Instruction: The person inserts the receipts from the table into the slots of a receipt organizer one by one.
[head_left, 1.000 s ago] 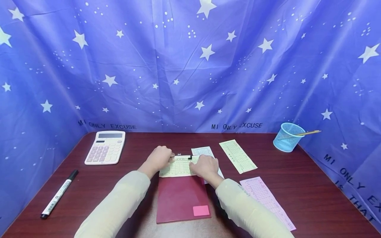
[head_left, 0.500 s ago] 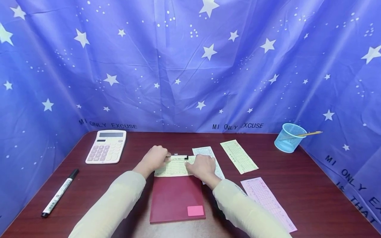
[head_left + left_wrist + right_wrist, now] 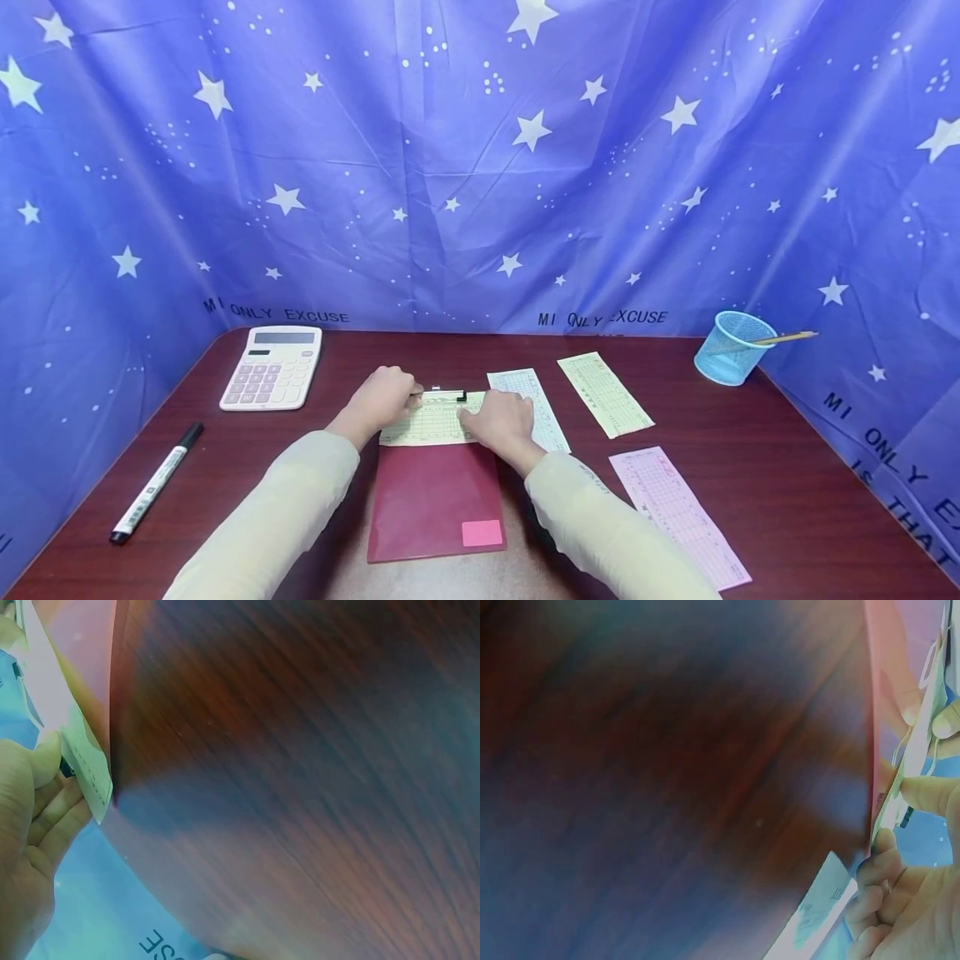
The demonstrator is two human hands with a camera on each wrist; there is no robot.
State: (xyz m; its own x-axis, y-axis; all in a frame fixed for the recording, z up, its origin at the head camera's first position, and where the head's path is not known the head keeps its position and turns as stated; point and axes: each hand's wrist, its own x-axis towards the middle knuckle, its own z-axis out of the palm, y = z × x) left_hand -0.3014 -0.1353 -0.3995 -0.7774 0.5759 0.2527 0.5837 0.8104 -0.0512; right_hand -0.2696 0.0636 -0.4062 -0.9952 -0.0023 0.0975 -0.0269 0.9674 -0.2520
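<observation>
A dark red clipboard (image 3: 435,500) lies in front of the person, a pink label (image 3: 482,532) at its lower right corner. Across its top, by the metal clip (image 3: 447,396), is a pale yellow printed form (image 3: 423,427). My left hand (image 3: 381,402) pinches the form's left side near the clip; in the left wrist view the thumb lies on the form (image 3: 86,757) with fingers behind it. My right hand (image 3: 501,423) pinches the right side, thumb on the paper; in the right wrist view the form (image 3: 921,746) stands slightly off the board. Whether the clip bites the form, I cannot tell.
Right of the clipboard lie a white-blue form (image 3: 543,412), a second yellow form (image 3: 606,394) and a pink form (image 3: 678,517). A blue mesh pen cup (image 3: 729,354) holds a pencil at the back right. On the left are a calculator (image 3: 270,371) and a marker (image 3: 157,483).
Both hands, the clipboard and the yellow form have slid a little to the left together. More of the white-blue form shows beside the right hand. Both hands keep their hold.
</observation>
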